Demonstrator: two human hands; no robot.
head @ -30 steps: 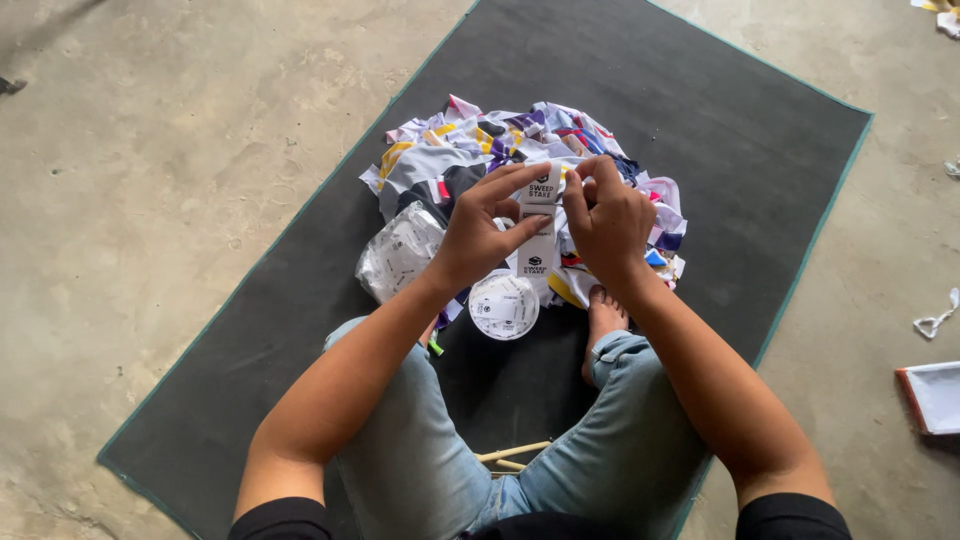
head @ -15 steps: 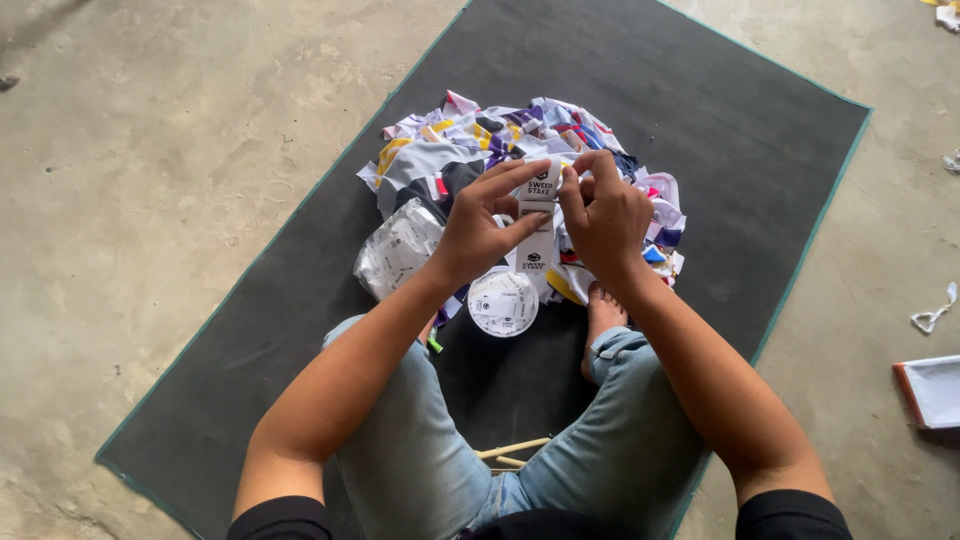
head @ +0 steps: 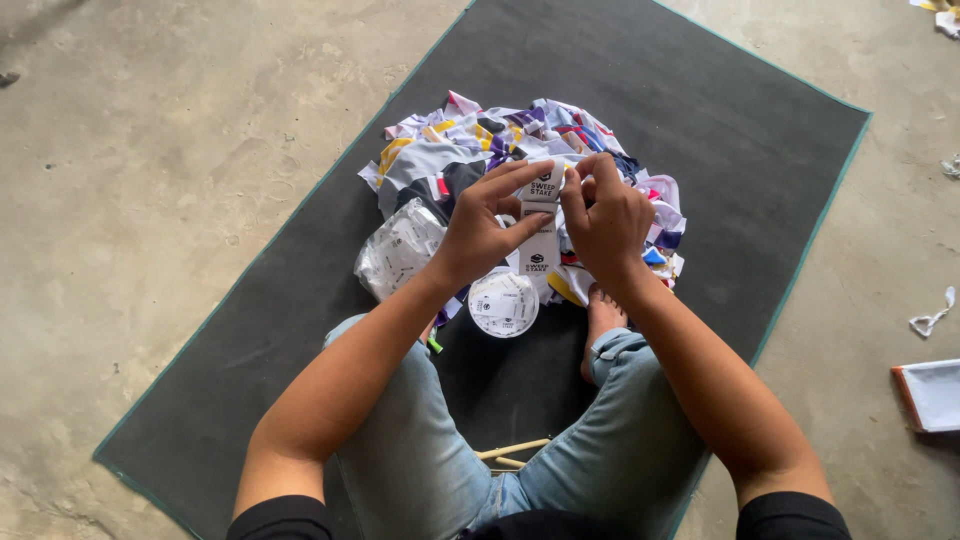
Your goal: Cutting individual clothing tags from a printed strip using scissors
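Observation:
Both of my hands hold a narrow white strip of printed labels (head: 541,245) upright over my lap. My left hand (head: 482,225) pinches its top from the left with the thumb across the strip. My right hand (head: 607,218) grips the top edge from the right. The strip runs down to a white label roll (head: 503,302) lying on the dark mat (head: 700,110) just below my hands. Behind my hands lies a heap of colourful fabric pieces (head: 520,145).
A clear plastic bag (head: 398,248) lies left of the roll. I sit cross-legged in jeans, a bare foot (head: 603,313) by the pile. Wooden sticks (head: 512,452) lie between my legs. The concrete floor holds a white tray (head: 930,395) and a cloth scrap (head: 932,316) at right.
My fingers have shifted slightly on the top of the label strip; the hands stay in the same place.

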